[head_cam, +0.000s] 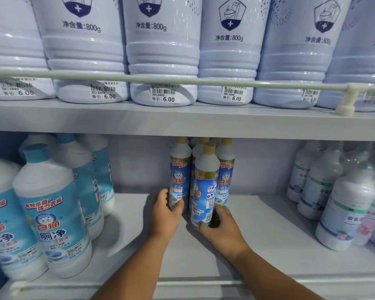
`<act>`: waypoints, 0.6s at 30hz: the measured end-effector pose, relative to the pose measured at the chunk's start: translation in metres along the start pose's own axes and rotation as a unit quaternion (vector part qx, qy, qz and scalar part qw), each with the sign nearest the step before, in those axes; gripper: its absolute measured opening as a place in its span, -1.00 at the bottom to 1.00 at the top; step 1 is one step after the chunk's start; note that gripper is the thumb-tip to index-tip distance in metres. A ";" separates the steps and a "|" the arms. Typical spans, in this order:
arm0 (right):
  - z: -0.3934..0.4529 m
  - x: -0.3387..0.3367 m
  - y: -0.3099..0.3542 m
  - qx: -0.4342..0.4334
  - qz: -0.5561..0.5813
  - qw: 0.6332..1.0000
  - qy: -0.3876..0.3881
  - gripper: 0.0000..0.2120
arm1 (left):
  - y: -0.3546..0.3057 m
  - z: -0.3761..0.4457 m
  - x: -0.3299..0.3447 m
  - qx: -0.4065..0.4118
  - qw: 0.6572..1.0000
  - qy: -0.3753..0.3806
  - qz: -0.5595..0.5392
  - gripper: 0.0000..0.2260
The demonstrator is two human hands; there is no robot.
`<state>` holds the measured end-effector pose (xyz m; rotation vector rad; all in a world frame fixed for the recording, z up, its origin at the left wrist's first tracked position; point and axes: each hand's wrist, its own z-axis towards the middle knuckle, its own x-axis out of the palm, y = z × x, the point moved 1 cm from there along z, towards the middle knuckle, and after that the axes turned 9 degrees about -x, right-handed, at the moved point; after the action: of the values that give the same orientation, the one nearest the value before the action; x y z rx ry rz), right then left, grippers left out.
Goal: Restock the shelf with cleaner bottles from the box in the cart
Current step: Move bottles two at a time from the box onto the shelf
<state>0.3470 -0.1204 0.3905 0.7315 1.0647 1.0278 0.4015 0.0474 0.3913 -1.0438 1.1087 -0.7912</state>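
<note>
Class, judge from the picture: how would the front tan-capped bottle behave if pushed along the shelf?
The front tan-capped bottle is tall and narrow, so it probably tips easily. Its glossy label looks slippery. The right hand grips it low, likely steadying it.

Above you, along the upper shelf [182, 118], stands a row of large pale jugs [164, 61], each printed with a toilet emblem and "800g" and carrying a barcode sticker priced 6.00. A guard rail [182, 80] runs across their fronts, fixed at the board's right end by a white bracket [347, 102]. On the board below, toward its left edge, you see white bottles with teal caps [52, 213] and blue cat labels, ranked from front to back. Toward the right edge stand white bottles with green-banded labels [344, 213], too blurred for you to read.
</note>
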 end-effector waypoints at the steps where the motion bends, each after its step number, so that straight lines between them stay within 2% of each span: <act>1: 0.000 0.000 0.000 0.008 0.021 1.000 0.001 -0.54 | 0.000 0.001 0.000 0.000 1.000 -0.005 0.007 -0.67; 4: -0.001 0.000 0.000 0.037 0.075 0.996 0.001 -0.54 | -0.002 0.002 0.000 0.001 1.000 -0.006 0.015 -0.67; 8: 0.000 0.000 0.002 0.004 0.017 1.000 -0.017 -0.57 | -0.004 -0.002 -0.005 -0.013 1.000 0.003 0.007 -0.66; 10: -0.001 -0.001 0.004 -0.012 0.011 1.000 -0.001 -0.59 | -0.006 -0.006 -0.010 -0.008 1.000 -0.022 0.021 -0.66; 13: -0.003 -0.002 0.008 -0.021 0.008 1.000 0.016 -0.61 | -0.019 -0.019 -0.018 0.010 0.999 -0.037 0.027 -0.81; 15: -0.005 -0.002 0.009 -0.009 0.015 1.000 0.020 -0.66 | -0.023 -0.028 -0.016 0.004 1.000 0.026 0.001 -0.87; 18: -0.008 -0.005 0.020 0.005 0.033 0.998 0.047 -0.75 | -0.025 -0.041 -0.011 0.007 0.992 0.122 0.004 -0.67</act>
<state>0.3330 -0.1181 0.4070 0.7356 1.1336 1.1237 0.3595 0.0381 0.4144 -0.9477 1.3118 -0.9372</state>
